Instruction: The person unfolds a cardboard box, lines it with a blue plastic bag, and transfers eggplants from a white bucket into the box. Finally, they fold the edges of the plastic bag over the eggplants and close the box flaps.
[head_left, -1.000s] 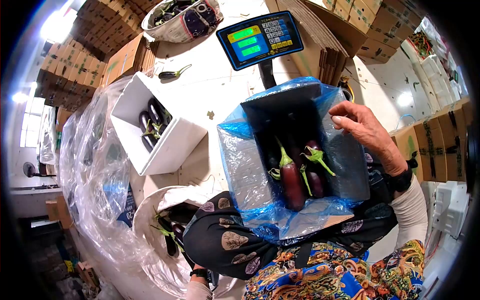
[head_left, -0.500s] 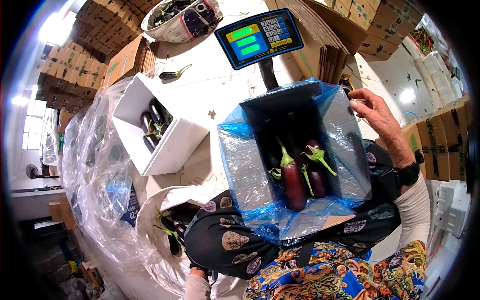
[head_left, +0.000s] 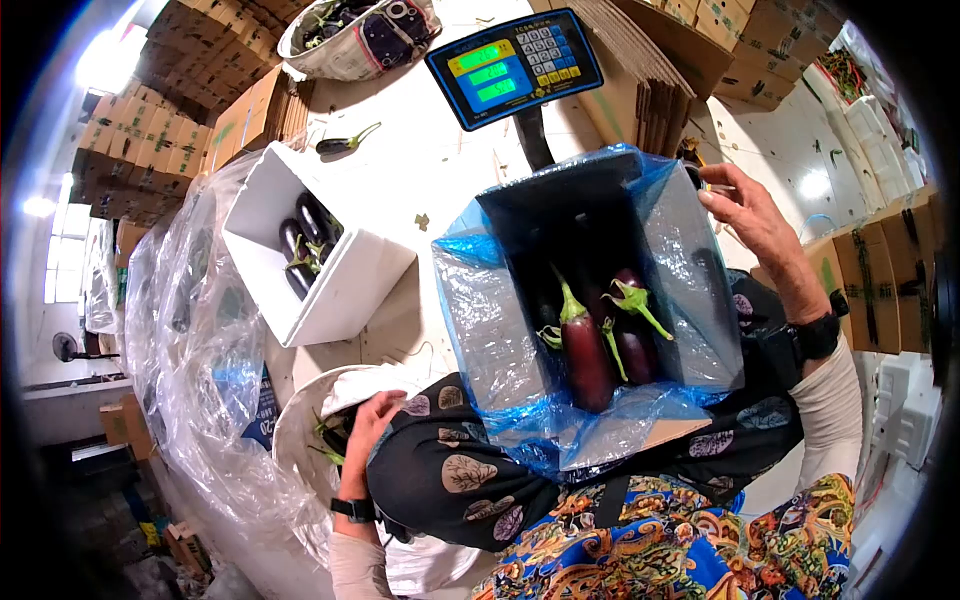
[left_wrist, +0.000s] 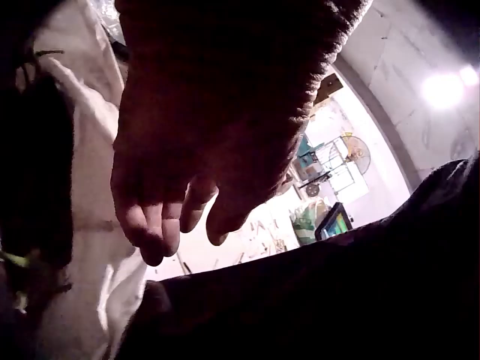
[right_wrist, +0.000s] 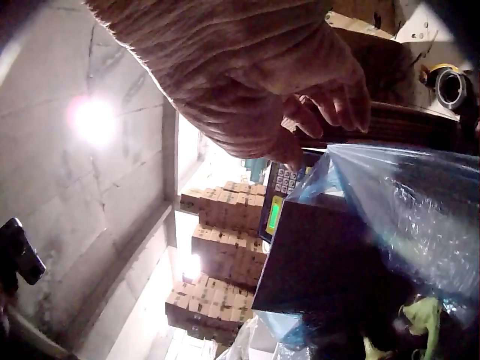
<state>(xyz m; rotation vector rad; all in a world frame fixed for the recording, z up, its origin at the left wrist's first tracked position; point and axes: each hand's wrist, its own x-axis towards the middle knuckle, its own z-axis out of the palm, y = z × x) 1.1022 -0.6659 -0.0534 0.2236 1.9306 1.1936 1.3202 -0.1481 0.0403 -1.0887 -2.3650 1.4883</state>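
My left hand [head_left: 372,428] is beside my knee, above the rim of a white sack [head_left: 290,440] with eggplants inside. In the left wrist view its fingers [left_wrist: 154,225] hang loosely with nothing in them. My right hand [head_left: 755,212] hovers past the upper right edge of a carton [head_left: 692,290] lined with blue plastic. Its fingers [right_wrist: 349,101] are loosely bent and empty in the right wrist view. Reddish-purple eggplants [head_left: 588,365] with green stems lie in the carton; its far end is in deep shadow.
A scale display [head_left: 515,68] on a post stands behind the carton. To the left, a tilted white foam box [head_left: 350,285] holds several dark eggplants [head_left: 312,235]. One eggplant [head_left: 345,143] lies on the floor. Clear plastic sheeting [head_left: 190,350] and stacked cartons [head_left: 150,130] line the left.
My left hand has risen from low beside the sack to its rim by my knee. My right hand has moved from over the carton outward to the right, past its edge.
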